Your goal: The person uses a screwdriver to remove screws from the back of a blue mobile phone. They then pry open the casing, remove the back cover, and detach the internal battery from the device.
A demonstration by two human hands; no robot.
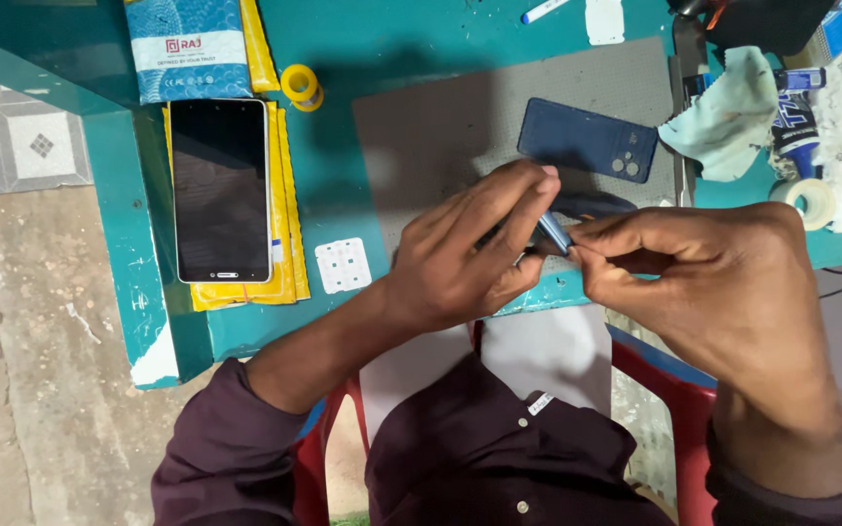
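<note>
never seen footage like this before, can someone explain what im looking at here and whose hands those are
There is no machine here. The single picture comes from a camera worn on a person's head, looking down at their own two bare hands over a teal table.

The left hand and the right hand meet in the middle and together pinch a small, thin blue part; it is too hidden to name.

On the table lie a grey work mat, a blue phone back cover with camera holes, a phone with a dark screen resting on yellow packets, a small yellow tape roll, a pale cloth and a white tape roll.
</note>
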